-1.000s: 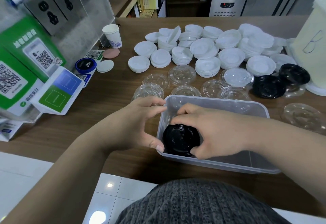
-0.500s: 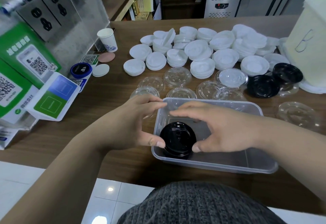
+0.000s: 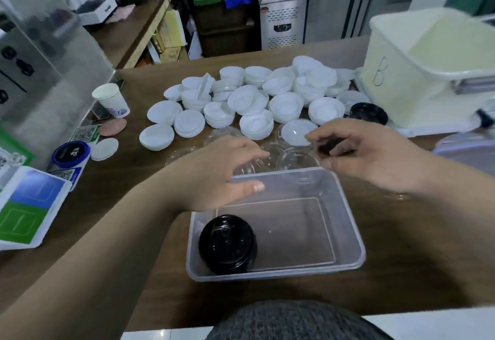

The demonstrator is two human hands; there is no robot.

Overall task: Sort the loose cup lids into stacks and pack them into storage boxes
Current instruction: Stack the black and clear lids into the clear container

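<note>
Lids are all over the brown table (image 3: 128, 187). White lids (image 3: 257, 125) sit in many short stacks at the far side, packed close together. Clear lids (image 3: 296, 157) lie flat between the white stacks and the clear box (image 3: 351, 232). One stack of black lids (image 3: 227, 244) stands inside the clear box, in its near left corner, touching the box floor. The rest of that box holds nothing else that shows. More black lids (image 3: 368, 113) sit far off to the right, next to a big pale bin (image 3: 417, 77) with a letter B on it. The left hand (image 3: 214, 171) hangs over the far left edge of the clear box. Its fingers are spread and curved, and it holds nothing. The right hand (image 3: 375, 152) is out past the far right corner of the box, above the clear lids. Its fingers are bent around a dark thing, but the picture is too blurry to tell if it has a grip on it. A paper cup (image 3: 111, 100) stands at the far left of the table. A blue round lid (image 3: 71, 153) and two flat discs lie near it. A green and blue sign (image 3: 29, 205) lies at the left edge.
</note>
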